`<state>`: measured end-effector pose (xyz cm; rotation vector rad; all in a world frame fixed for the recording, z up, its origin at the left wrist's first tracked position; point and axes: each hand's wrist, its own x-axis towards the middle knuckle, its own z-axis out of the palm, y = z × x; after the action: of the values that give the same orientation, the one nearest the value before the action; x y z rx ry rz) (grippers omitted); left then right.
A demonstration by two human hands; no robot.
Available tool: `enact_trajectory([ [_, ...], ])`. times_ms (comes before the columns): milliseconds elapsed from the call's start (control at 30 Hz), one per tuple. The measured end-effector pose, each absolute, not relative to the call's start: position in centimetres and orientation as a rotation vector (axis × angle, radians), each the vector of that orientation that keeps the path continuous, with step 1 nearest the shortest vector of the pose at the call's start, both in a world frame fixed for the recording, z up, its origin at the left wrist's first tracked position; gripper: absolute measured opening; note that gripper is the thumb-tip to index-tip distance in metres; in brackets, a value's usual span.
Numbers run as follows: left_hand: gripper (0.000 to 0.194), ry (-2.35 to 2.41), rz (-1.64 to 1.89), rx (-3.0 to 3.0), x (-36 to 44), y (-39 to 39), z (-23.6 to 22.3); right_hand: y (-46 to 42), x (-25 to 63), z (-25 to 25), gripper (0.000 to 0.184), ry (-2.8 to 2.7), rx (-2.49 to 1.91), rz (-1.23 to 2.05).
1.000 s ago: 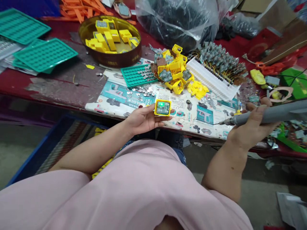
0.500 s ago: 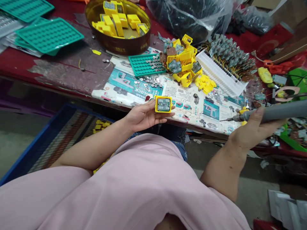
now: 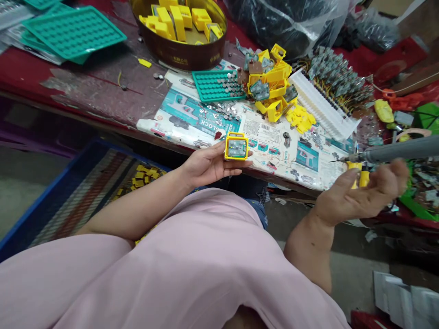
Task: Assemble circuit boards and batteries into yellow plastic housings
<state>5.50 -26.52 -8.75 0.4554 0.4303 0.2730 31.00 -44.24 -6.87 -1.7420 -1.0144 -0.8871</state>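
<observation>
My left hand (image 3: 207,165) is closed on a small square yellow casing (image 3: 236,146) with a circuit board inside, held at the table's front edge. My right hand (image 3: 365,197) is palm up to the right with its fingers loosely spread. A grey power screwdriver (image 3: 394,152) lies just above those fingers, its thin bit pointing left. No finger wraps round it. A yellow-handled tool (image 3: 360,176) shows behind the fingers.
On a printed cardboard sheet (image 3: 267,137) lie a pile of yellow casings (image 3: 270,87), a green tray of metal discs (image 3: 216,84) and a white rack of circuit boards (image 3: 322,109). A round tin (image 3: 185,55) holds more casings. A blue crate (image 3: 51,205) stands on the floor at left.
My right hand has opened and dropped away from the grey screwdriver it was gripping. The green light in the casing has gone out. The left hand has kept its hold.
</observation>
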Motion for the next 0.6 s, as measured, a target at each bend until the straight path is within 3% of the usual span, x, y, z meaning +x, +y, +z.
enact_trajectory([
  [100,0.038,0.417,0.256,0.469,5.3,-26.5,-8.9,-42.6,28.1,-7.4,0.019,-1.193,-1.539,-0.850],
  [300,0.048,0.419,0.183,0.416,4.7,-26.1,-8.9,-40.1,22.9,-7.7,0.023,-1.601,-1.628,-0.317],
  [600,0.050,0.436,0.169,0.192,3.8,-26.3,-9.1,-36.2,19.0,-7.3,0.033,-1.745,-1.449,0.029],
])
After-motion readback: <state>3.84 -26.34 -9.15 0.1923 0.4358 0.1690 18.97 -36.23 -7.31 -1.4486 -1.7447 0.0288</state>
